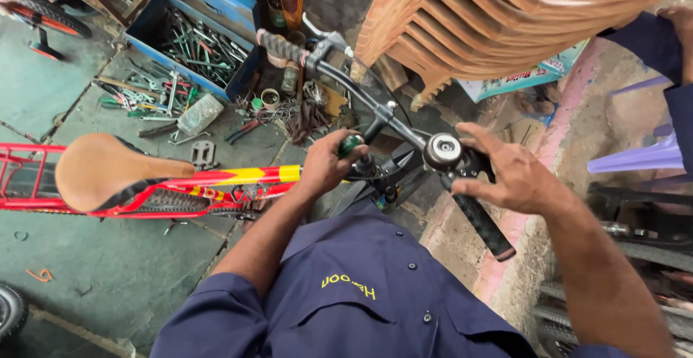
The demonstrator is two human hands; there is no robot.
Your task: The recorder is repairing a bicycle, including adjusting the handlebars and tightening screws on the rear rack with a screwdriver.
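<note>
A red and yellow bicycle (238,177) with a brown saddle (101,169) stands under me. My left hand (328,163) is closed around a green-handled tool (351,143) set against the stem below the black handlebar (361,98). My right hand (505,174) rests with spread fingers on the near end of the bar, touching the black brake clamp beside a round silver bell (442,150). The near black grip (482,224) sticks out under my right palm. The far grip (281,45) points away from me.
An open blue toolbox (191,37) full of wrenches sits at the back, with loose tools (144,94) scattered on the green floor. A stack of brown plastic chairs (505,19) stands at the upper right. A purple stool (642,156) and another person's dark sleeve (660,47) are at the right edge.
</note>
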